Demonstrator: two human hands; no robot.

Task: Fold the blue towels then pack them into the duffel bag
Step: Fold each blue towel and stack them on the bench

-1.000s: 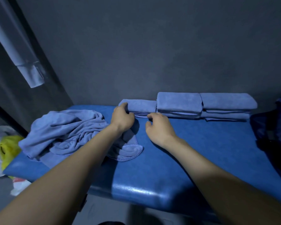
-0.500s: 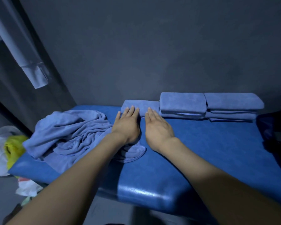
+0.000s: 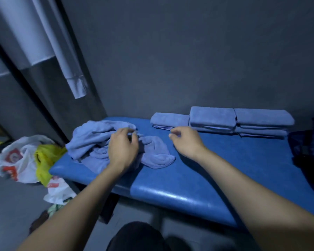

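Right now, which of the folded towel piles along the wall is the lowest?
The leftmost folded pile, nearest the crumpled towels. It sits lower than the middle pile and right pile, which show more layers.

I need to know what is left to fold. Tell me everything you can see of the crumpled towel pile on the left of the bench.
The crumpled towel pile is soft, light blue terry-like cloth, unfolded and bunched in loose ridges. It lies on the left end of the blue padded bench, with one stitched, rounded corner spread flat toward the middle. The left hand is over its centre, fingers curled at the cloth; whether they grip it is unclear. How many towels it holds cannot be told.
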